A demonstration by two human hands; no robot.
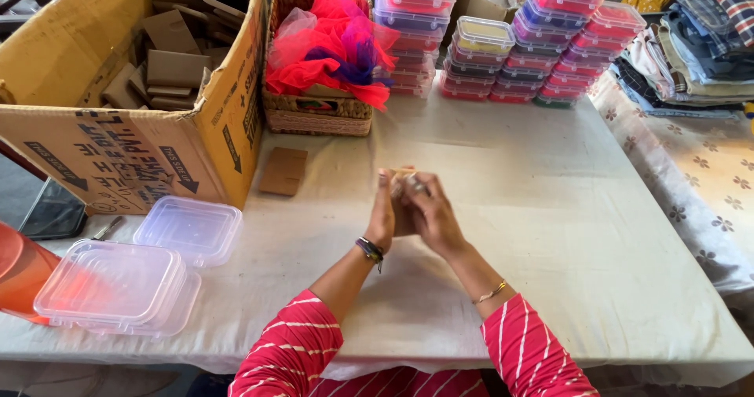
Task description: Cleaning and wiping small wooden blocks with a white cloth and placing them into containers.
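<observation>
Off-white cloth covers the worktable (550, 232), pretty cluttered up top. Far left sits an open cardboard box (118, 91) full of brown card pieces, with clear plastic lids (126, 279) stacked in front. Next over, a wicker basket (318, 114) stuffed with red and purple netting. Mid-table, the left hand (383, 218) and right hand (430, 215) are pressed together around a small tan piece (402, 179), mostly hidden. Stacks of coloured-lid containers (518, 51) follow, then folded clothes (699, 43).

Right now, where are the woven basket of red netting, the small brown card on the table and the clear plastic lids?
woven basket (318, 116): head view, front wall.
brown card (283, 171): head view, middle.
clear plastic lids (114, 285): head view, top lid's centre.
</observation>
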